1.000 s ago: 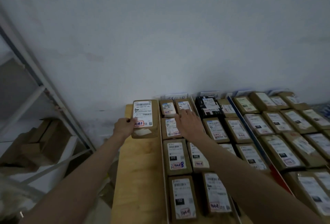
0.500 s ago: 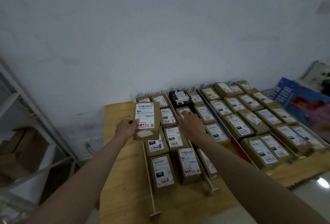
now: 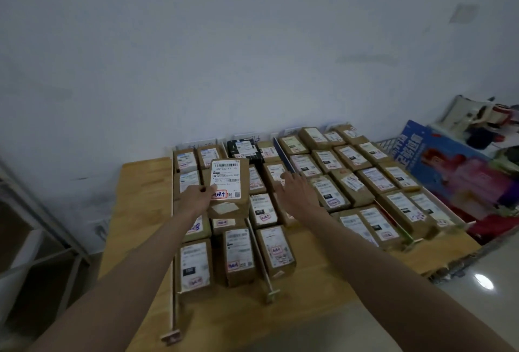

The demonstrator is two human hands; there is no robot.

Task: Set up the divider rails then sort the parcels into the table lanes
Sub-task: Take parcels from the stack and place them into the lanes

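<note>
Nearest the camera, at the bottom centre of the frame, a wooden table [image 3: 134, 205] carries thin divider rails; the leftmost rail [image 3: 173, 290] ends in a small foot at lower left, and a second rail [image 3: 259, 256] runs up the middle. Between these two rails sit two columns of brown parcels with white labels, the closest ones [image 3: 193, 266] and [image 3: 239, 254] just left of centre. Right of the second rail lies another brown parcel [image 3: 276, 247].

Further up, both bare forearms reach in from the bottom corners. The left hand [image 3: 196, 198] grips the held parcel [image 3: 228, 187] by its lower left edge, thumb on the label, holding it label-up above the parcels in the left lane, centre-left of the frame. The right hand [image 3: 296, 193] hovers just right of it, fingers spread and straight, above the parcels in the next lane; whether it touches them cannot be told.

Beyond, a dark blue rail [image 3: 283, 156] slants up centre-right. Right of it, more rows of brown parcels [image 3: 376, 180] fill the lanes to the white wall [image 3: 252, 42]. One black parcel [image 3: 243, 149] sits in the back row. At far right leans a blue printed box [image 3: 449, 172].
</note>
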